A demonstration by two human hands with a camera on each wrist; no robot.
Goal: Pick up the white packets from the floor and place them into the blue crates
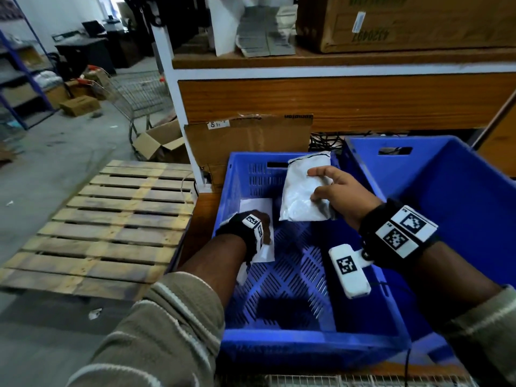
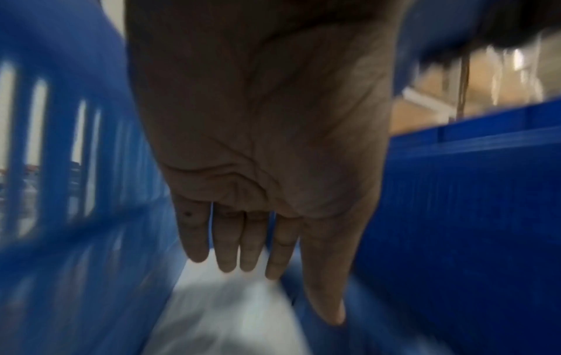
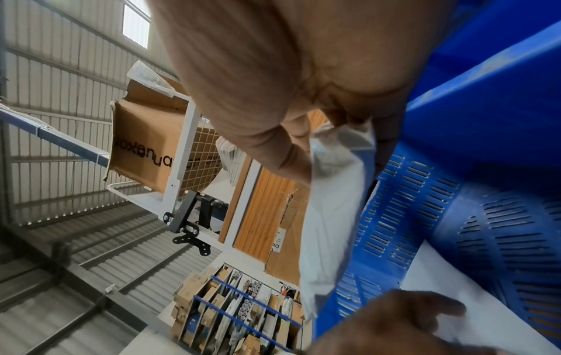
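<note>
A slotted blue crate (image 1: 282, 340) stands in front of me, with a second, solid-walled blue crate (image 1: 458, 191) to its right. My left hand (image 1: 261, 226) is down inside the slotted crate, its fingers (image 2: 224, 249) straight over a flat white packet (image 1: 258, 206) that lies on the crate floor by the left wall. The same packet (image 2: 224, 314) shows blurred under the fingertips in the left wrist view. My right hand (image 1: 332, 188) holds a puffy white packet (image 1: 300, 191) above the crate's far right corner. It pinches that packet (image 3: 331, 211) between thumb and fingers (image 3: 349, 120).
A wooden pallet (image 1: 111, 227) lies on the concrete floor to the left. Flattened cardboard (image 1: 245, 141) leans behind the crates against a wooden shelf unit (image 1: 335, 101). A wire trolley (image 1: 139, 93) and open boxes stand further back.
</note>
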